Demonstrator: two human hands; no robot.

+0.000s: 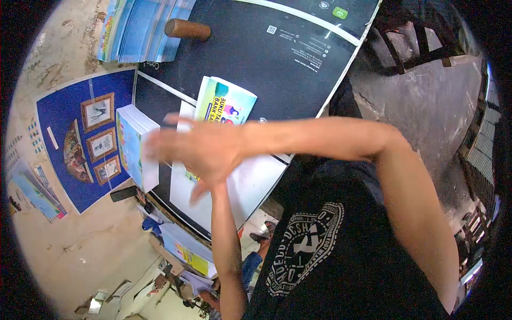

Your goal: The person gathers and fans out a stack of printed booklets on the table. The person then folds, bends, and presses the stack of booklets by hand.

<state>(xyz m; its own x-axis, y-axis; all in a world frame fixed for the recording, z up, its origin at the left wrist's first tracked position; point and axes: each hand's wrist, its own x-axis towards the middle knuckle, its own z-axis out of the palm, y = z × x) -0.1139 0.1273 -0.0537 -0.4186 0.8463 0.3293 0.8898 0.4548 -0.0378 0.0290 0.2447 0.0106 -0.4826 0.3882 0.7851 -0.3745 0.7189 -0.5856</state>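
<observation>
My right hand (198, 148) reaches across from the right, blurred, with its fingers stretched out over a colourful booklet (240, 96) lettered "BUKU TA… BANK SA…". My left hand (217, 178) comes up from below and crosses beneath the right one. Most of its fingers are hidden or smeared. The booklet lies partly on a white sheet (240, 186), and both hands cover its lower part. Just left of the right fingertips stands a thick stack of similar booklets (130, 146). Whether either hand touches the booklet, I cannot tell.
Several more booklets (146, 32) stand in a pile at the far left corner of the black table (256, 42). A brown wooden cylinder (188, 30) lies beside them. A blue board with framed pictures (101, 144) is at left, and more booklets (184, 248) are below the table's edge.
</observation>
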